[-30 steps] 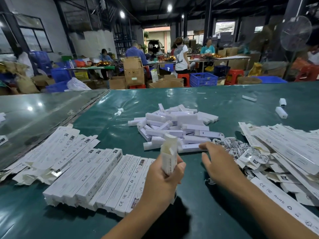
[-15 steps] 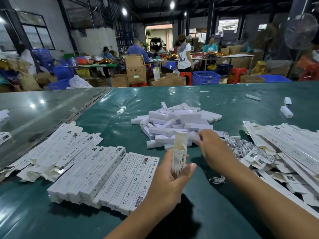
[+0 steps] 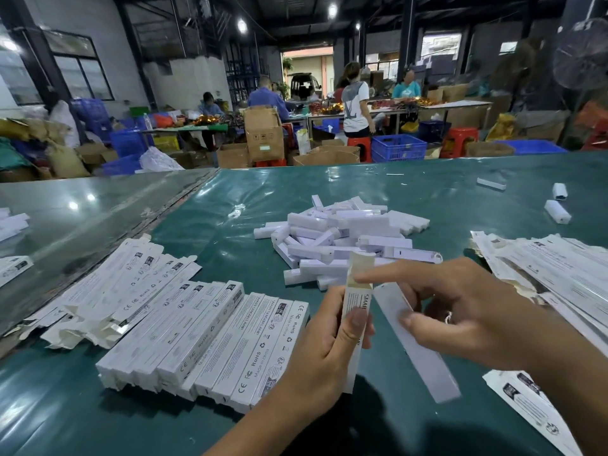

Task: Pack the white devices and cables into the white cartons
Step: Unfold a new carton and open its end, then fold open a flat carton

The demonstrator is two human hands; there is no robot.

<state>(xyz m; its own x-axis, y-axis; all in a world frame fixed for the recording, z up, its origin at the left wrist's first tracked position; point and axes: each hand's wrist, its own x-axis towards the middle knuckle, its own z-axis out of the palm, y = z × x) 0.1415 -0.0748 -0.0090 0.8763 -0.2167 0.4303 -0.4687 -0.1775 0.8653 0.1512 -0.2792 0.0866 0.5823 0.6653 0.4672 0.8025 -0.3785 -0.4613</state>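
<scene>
My left hand [image 3: 324, 350] grips a white carton [image 3: 356, 307] upright, thumb across its printed face, fingers curled behind it; the top flap stands open, and the carton's lower end is hidden behind the palm. My right hand [image 3: 460, 314] pinches a long white device [image 3: 418, 343] between thumb and curled fingers, the index finger extended toward the carton mouth; the device's upper end lies just beside the carton, and motion blur softens its far edge. Whether a cable is in the right hand I cannot tell. Behind the hands, near the worktop centre, lies a pile of white devices [image 3: 342, 238]. Filled cartons [image 3: 210, 340] lie in a row toward the left edge, flat cartons [image 3: 552, 264] at the right edge, partly cut off.
</scene>
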